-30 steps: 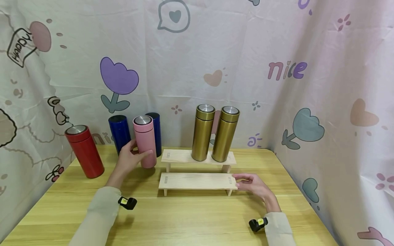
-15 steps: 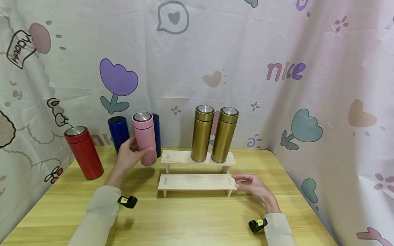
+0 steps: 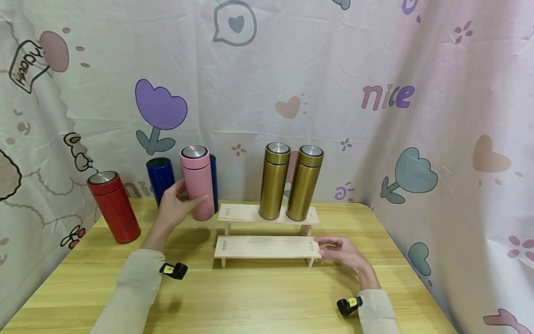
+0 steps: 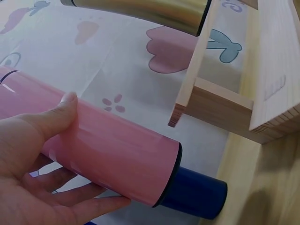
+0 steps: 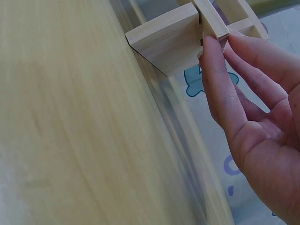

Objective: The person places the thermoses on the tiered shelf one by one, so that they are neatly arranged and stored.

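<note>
A pink thermos (image 3: 198,181) with a silver lid is in my left hand (image 3: 173,207), which grips it round the body and holds it raised above the table. In the left wrist view, the thumb lies across the pink thermos (image 4: 117,145) and the fingers go round its other side. My right hand (image 3: 343,252) pinches the right end of the lower step of a two-step wooden rack (image 3: 267,247). In the right wrist view, thumb and fingers hold the edge of the rack's board (image 5: 213,21). Two gold thermoses (image 3: 274,185) stand on the upper step.
To the left stands a red thermos (image 3: 114,208). One blue thermos (image 3: 160,178) stands behind my left hand, and another blue thermos (image 3: 214,183) is mostly hidden by the pink one. A patterned cloth (image 3: 242,93) hangs behind the wooden table (image 3: 250,297).
My left hand has raised the pink thermos a little and shifted it slightly right. The right hand stays at the rack's end.
</note>
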Motion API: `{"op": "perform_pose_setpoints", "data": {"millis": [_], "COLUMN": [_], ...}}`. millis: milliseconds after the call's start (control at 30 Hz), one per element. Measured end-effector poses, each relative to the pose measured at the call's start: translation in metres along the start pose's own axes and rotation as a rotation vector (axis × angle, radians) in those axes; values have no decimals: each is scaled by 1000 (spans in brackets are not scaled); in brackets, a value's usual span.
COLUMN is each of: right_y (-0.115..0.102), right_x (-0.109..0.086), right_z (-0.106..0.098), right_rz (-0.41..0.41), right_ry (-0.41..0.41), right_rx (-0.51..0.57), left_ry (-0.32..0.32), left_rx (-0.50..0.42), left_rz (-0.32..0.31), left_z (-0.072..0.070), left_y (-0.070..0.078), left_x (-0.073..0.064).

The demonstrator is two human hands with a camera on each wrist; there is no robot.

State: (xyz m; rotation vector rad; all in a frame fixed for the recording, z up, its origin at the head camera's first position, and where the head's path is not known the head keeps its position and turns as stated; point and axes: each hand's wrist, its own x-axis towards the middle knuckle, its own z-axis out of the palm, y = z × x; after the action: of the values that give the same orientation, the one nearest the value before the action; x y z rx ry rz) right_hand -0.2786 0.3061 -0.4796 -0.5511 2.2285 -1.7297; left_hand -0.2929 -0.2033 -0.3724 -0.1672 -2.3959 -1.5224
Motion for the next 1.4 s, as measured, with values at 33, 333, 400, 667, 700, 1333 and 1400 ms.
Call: {"op": "perform_pose_setpoints", "data": {"millis": [33,333,400,667,700,1333,1400], "right_y": [0,0,1,1,1,0,0], "right_x": [0,1,1,1,1,0,0], "right_z": [0,0,0,-1,-1,0,0], "right_rz": [-1,0,1,8,8,12,12], "right_ry": [-1,-1,0,6,6,-2,-2], "right_rx": [2,8,4,5,4,6,7], "left_ry": [-1,-13,-18,-68,-75,-139,-143], "left_rx": [-1,7,10,5,4,-34,-38], "left_rz": [1,-9,-8,-14,-16,2,7], "left_z": [0,-2,-2,-5,-6,-4,-3], "left_y": [1,10,12,20,21,41,42], "left_x": [0,0,1,1,1,2,2]}}
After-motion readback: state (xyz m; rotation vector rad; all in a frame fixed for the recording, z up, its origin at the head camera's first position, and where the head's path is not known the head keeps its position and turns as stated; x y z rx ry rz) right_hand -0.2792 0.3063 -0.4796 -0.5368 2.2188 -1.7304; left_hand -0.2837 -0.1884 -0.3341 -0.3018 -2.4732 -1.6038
